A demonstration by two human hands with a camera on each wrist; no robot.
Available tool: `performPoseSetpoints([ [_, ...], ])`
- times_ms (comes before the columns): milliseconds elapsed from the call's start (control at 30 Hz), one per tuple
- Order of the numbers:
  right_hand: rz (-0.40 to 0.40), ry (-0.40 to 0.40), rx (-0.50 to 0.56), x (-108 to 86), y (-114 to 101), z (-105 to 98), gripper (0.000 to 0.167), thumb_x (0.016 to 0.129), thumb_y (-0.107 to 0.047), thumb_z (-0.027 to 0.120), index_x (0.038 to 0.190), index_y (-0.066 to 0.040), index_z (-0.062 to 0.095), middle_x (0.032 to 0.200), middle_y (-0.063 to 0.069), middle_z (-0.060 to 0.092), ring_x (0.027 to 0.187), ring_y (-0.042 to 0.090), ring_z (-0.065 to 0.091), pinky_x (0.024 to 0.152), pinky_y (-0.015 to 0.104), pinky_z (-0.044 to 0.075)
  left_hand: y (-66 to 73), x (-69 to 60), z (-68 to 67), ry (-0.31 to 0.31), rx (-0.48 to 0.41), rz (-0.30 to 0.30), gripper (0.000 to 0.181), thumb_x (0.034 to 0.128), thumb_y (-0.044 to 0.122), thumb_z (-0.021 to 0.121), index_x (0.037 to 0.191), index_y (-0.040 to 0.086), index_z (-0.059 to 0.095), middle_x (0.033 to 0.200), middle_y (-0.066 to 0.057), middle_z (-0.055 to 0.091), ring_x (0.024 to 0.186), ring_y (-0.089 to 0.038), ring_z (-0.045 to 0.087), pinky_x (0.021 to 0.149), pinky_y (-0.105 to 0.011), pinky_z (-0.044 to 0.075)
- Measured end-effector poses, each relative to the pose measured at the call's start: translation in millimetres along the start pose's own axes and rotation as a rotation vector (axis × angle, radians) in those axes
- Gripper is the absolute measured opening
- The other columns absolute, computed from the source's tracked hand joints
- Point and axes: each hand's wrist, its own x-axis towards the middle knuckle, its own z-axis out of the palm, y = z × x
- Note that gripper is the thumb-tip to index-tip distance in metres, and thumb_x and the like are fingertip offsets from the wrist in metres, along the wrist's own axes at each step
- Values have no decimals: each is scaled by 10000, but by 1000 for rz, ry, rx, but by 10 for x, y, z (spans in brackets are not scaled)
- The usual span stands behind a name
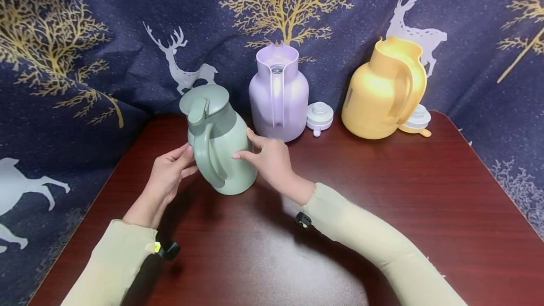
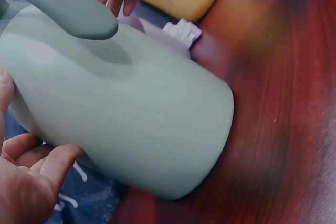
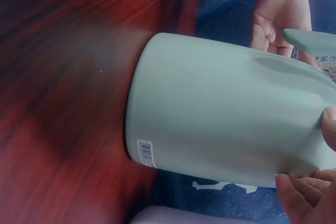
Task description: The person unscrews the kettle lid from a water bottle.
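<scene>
A pale green thermos jug [image 1: 233, 159] with its lid [image 1: 212, 96] on stands at the left of the table, leaning left in the head view. Its handle [image 1: 205, 159] faces the person. My left hand [image 1: 165, 174] holds the left side of the jug's body, thumb near the handle. Against the right side, my right hand [image 1: 275, 162] grips the body with thumb and fingers spread around it. The left wrist view shows fingertips [image 2: 63, 161] curving under the body. A barcode label [image 3: 146, 153] is near the base in the right wrist view.
Behind stands a lidless lilac jug [image 1: 278, 98], its white-and-lilac lid [image 1: 319, 116] beside it. Farther right is a lidless yellow jug [image 1: 369, 103], with its lid [image 1: 417, 119] partly behind it. A dark blue patterned cloth [image 1: 127, 51] hangs behind the brown table [image 1: 425, 202].
</scene>
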Motion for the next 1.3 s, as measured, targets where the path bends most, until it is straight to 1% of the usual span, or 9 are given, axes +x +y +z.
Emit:
performPoseSetpoints([
  [67, 2, 1, 7, -33, 11, -39, 675, 756, -364, 876, 1333, -86, 662, 1292, 83, 703, 1069, 297, 742, 880, 425, 581, -1, -30, 38, 9, 7, -14, 563, 1019, 232, 607, 1483, -25, 416, 934, 255, 708, 899, 82, 688, 780, -163, 595],
  [133, 9, 0, 10, -67, 20, -74, 669, 752, -359, 881, 1328, -93, 669, 1291, 82, 704, 1073, 307, 739, 885, 434, 581, 2, -67, 76, 21, 18, -36, 536, 1028, 198, 590, 1491, -11, 419, 946, 256, 702, 888, 88, 688, 785, -158, 593],
  [167, 12, 1, 11, -84, 28, -89, 666, 751, -355, 882, 1326, -93, 670, 1289, 81, 705, 1076, 310, 738, 890, 432, 581, 7, -85, 96, 26, 31, -47, 600, 1033, 183, 578, 1508, -88, 329, 961, 256, 697, 884, 94, 687, 789, -153, 591],
  [333, 36, 4, 31, -166, 54, -152, 670, 746, -335, 889, 1330, -93, 667, 1284, 75, 706, 1115, 296, 727, 912, 417, 583, 11, -167, 185, 55, 56, -68, 550, 1040, 137, 563, 1513, -67, 370, 1167, 175, 670, 876, 97, 686, 798, -152, 591],
  [667, 52, 36, 33, -306, 99, -317, 667, 706, -306, 915, 1299, -99, 690, 1233, 80, 727, 1058, 292, 746, 888, 419, 591, -3, -258, 377, 75, 49, -83, 506, 1028, 97, 584, 1481, -67, 431, 1261, 83, 677, 832, 85, 701, 815, -175, 598],
  [767, 65, 33, 50, -348, 111, -372, 672, 700, -295, 918, 1299, -98, 685, 1237, 73, 726, 1058, 263, 750, 887, 414, 594, -5, -277, 431, 70, 46, -88, 496, 1027, 85, 582, 1476, -69, 437, 1379, -1, 634, 833, 84, 703, 809, -174, 598],
  [900, 79, 35, 61, -398, 153, -440, 665, 709, -280, 914, 1301, -89, 679, 1251, 68, 719, 1114, 244, 734, 916, 408, 589, -8, -289, 517, 65, 38, -86, 479, 1024, 51, 574, 1466, -82, 446, 1508, -177, 496, 822, 81, 707, 803, -179, 601],
  [1167, 118, 38, 100, -477, 239, -597, 665, 717, -237, 911, 1316, -85, 666, 1253, 83, 714, 1123, 251, 736, 957, 407, 585, -31, -285, 709, 50, 20, -82, 461, 1013, 29, 588, 1449, -75, 480, 1493, -242, 498, 805, 74, 710, 786, -170, 599],
  [1300, 96, 73, 72, -507, 294, -662, 661, 703, -220, 913, 1299, -67, 674, 1218, 107, 726, 1110, 269, 738, 951, 424, 585, -34, -281, 817, 34, 18, -77, 460, 1010, 39, 598, 1446, -64, 493, 1467, -263, 521, 802, 65, 710, 788, -167, 594],
])
